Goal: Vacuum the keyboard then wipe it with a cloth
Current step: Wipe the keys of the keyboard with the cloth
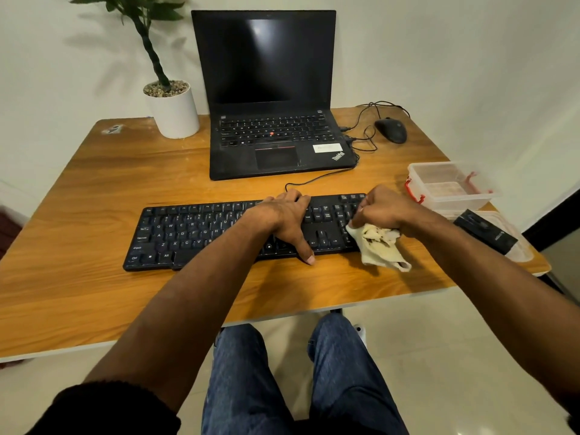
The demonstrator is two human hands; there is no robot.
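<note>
Wooden desk (94,221) pushed up against a white wall, with a black keyboard (201,233) sitting near the front edge. Left hand (287,219) lies flat across the right-middle keys, fingers straight, pinning the board down. Right hand (384,210) is bunched around a cream cloth (379,246), pressing it at the keyboard's right end over the numpad. Behind sits an open laptop (270,98) with a dark screen, a potted plant (171,105) to its left, mouse (390,130) and a clear plastic box (448,189) off to the right.
</note>
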